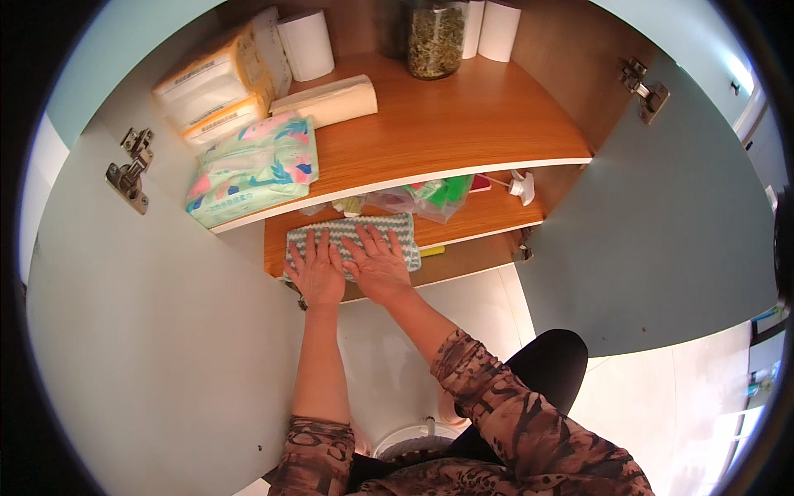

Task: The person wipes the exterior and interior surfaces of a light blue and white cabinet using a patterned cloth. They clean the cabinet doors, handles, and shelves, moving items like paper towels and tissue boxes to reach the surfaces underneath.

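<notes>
A folded cloth with green and white stripes (397, 232) lies on the front of the lower wooden shelf (496, 217). My left hand (319, 273) rests flat on its left half, fingers spread. Beside it, my right hand (379, 263) presses palm down on the middle and right of the cloth, fingers apart. The thumbs nearly meet. Neither hand grips anything. Behind the cloth sit clear plastic bags with green contents (443, 192) and a white spray-bottle trigger head (522, 187), partly hidden under the upper shelf.
The upper shelf (446, 130) holds a floral soft pack (254, 167), tissue packs (211, 93), a paper bundle (329, 102), white rolls (306, 44) and a glass jar of dried plant matter (437, 40). Open doors stand at left (155, 328) and right (645, 235). A yellow object (432, 251) shows below.
</notes>
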Available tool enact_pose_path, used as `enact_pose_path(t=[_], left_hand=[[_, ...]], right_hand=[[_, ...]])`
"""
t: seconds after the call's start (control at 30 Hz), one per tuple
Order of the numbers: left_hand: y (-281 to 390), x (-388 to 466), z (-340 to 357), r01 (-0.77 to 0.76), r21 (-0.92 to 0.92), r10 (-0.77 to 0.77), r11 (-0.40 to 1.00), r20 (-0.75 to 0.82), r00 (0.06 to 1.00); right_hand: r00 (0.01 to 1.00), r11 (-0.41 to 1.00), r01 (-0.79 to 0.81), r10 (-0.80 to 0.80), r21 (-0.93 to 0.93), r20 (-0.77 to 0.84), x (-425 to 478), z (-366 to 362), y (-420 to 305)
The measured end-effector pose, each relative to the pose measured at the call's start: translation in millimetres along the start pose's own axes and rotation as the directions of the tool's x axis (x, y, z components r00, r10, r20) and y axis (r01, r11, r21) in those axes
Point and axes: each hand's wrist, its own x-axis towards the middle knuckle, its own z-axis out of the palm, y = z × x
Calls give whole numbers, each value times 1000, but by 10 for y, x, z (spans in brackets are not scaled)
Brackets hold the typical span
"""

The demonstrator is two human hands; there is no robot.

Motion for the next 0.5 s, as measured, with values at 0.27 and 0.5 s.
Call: enact_pose_path(t=[0.27, 0.5], left_hand=[[447, -211, 172, -291, -88, 294, 953, 34, 955], [1511, -342, 266, -510, -265, 555, 818, 132, 821]], right_hand=[[981, 992, -23, -2, -127, -194, -309, 6, 556], [910, 957, -258, 195, -130, -366, -693, -454, 1717]])
